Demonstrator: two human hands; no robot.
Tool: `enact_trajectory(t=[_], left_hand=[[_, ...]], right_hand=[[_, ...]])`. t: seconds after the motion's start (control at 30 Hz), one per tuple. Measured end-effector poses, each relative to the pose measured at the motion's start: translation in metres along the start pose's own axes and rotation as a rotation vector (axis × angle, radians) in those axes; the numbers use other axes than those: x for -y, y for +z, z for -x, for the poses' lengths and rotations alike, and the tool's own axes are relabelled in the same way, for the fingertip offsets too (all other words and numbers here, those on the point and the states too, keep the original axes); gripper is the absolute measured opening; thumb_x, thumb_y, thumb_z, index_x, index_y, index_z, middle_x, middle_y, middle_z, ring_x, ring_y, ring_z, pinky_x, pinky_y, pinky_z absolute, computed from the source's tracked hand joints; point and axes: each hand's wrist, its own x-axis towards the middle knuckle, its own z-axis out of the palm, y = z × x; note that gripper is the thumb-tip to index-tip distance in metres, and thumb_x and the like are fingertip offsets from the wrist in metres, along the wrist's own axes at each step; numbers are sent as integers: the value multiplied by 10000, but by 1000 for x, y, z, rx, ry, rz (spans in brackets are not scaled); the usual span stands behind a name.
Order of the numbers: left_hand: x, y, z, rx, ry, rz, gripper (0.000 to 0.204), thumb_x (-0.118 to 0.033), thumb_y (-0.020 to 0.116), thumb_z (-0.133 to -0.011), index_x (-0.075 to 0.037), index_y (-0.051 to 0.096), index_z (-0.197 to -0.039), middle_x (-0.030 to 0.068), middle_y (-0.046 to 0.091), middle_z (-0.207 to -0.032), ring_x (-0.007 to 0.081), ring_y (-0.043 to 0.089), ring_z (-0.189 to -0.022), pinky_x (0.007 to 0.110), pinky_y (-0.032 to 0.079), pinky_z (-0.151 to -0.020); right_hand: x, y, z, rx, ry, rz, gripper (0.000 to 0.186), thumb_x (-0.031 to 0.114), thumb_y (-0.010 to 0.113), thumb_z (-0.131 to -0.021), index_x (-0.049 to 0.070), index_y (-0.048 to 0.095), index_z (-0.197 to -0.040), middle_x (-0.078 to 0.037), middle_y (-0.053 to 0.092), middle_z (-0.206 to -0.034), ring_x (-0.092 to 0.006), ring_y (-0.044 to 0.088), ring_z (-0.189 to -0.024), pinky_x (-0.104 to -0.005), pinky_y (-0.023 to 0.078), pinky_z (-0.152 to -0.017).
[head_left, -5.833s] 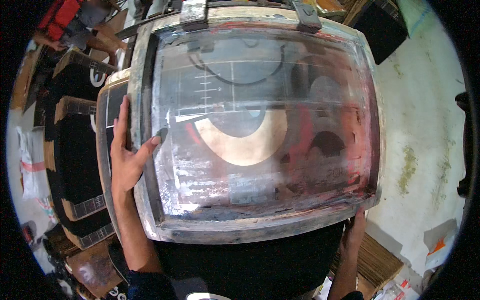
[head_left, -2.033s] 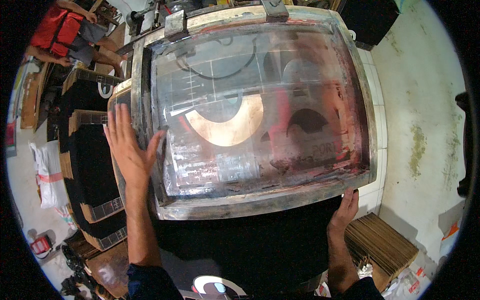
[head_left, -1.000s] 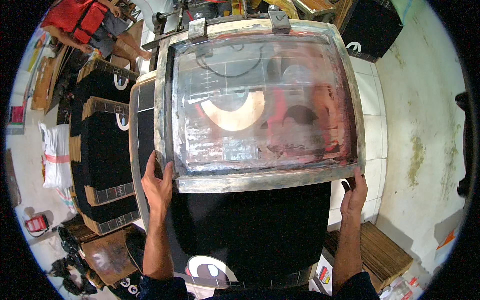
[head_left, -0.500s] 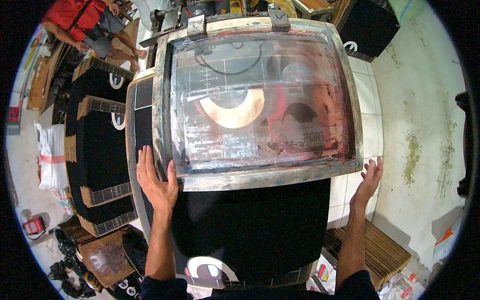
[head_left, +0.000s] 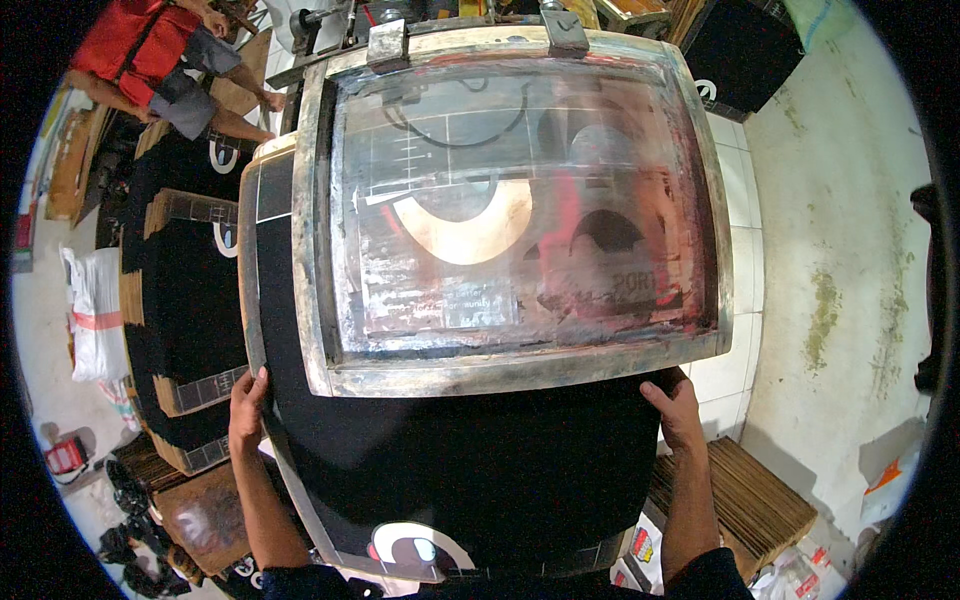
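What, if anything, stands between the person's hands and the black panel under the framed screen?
Nothing visible: the left hand is at the left edge of the black panel, the right hand at its right. The framed screen overlaps the panel's far part, leaving the near part exposed.

Head-worn wide fisheye view, from above, facing down, near the framed screen (head_left: 512, 215) and both hands (head_left: 249, 408) (head_left: 676, 405)

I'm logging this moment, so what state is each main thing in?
Screen: held by clamps, partly covering panel
Panel: partly covered, eye print exposed
Left hand: at panel's left edge, grip unclear
Right hand: at panel's right edge, grip unclear
Black sheets: stacked at left
Cardboard: stacked at right
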Motion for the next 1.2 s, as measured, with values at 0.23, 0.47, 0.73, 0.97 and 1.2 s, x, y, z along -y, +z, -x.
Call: enact_trajectory(t=[0.23,0.47,0.73,0.97,1.2], left_hand=[[0,-4,-56,139,-167,673,630,-572,472,-1014,-61,584,-1364,121,640,-1308,290,614,-1173,424,498,-1007],[17,6,-114,285,-30,779,480,-426,493,-1028,-53,612,-1305,127,704,-1168,255,710,-973,401,590,-857],[9,24,-128,310,-135,844,496,-440,495,-1025,-50,608,-1310,128,702,-1174,256,708,-980,402,587,-862],[-3,28,-130,313,-172,867,511,-453,497,-1022,-47,604,-1314,128,700,-1179,257,706,-986,404,586,-867],[-2,29,-127,313,-188,882,526,-466,499,-1020,-45,600,-1318,128,698,-1183,258,704,-992,406,584,-871]], right_hand=[[-5,12,-10,-145,-28,92,660,307,902,-745,-27,612,-1236,-112,675,-1180,-241,627,-1026,-360,484,-930],[-51,-12,-23,-210,-50,-1,736,275,899,-732,-28,546,-1302,-124,635,-1225,-258,601,-1091,-387,464,-976],[-68,-43,-32,-163,-16,94,829,331,924,-699,10,512,-1343,-99,600,-1256,-270,577,-1152,-426,467,-995],[-74,-50,-32,-148,-153,177,648,314,814,-842,-33,549,-1322,-144,621,-1283,-276,582,-1140,-391,445,-1013],[-86,-68,-38,-150,-99,192,707,307,836,-821,-30,519,-1355,-143,603,-1315,-275,576,-1161,-388,444,-1022]])
